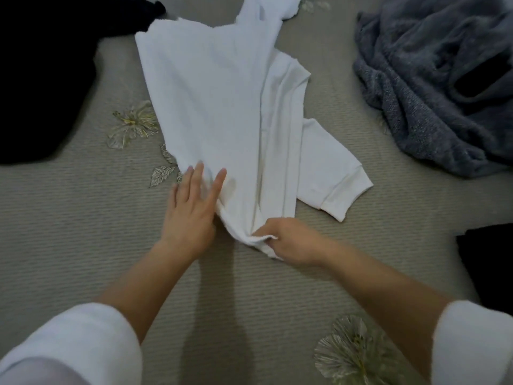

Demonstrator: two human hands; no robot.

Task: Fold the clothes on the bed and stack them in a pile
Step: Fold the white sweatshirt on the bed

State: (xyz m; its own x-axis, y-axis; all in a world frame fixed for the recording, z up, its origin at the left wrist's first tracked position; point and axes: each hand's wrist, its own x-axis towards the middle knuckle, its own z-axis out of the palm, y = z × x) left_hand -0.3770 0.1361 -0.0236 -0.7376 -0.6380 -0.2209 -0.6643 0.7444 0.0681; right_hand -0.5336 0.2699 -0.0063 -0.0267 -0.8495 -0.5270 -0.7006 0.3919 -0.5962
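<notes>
A white long-sleeved garment (pixel 216 95) lies partly folded lengthwise in the middle of the bed, one sleeve sticking out to the right. My left hand (pixel 191 209) lies flat with straight fingers on its near left edge. My right hand (pixel 288 240) grips the bunched near hem of the garment between thumb and curled fingers.
A black garment (pixel 41 79) lies at the far left and a crumpled grey fleece garment (pixel 433 87) at the far right. Another dark item (pixel 488 262) sits at the right edge. The bedspread (pixel 83 218) is beige ribbed cloth with flower prints.
</notes>
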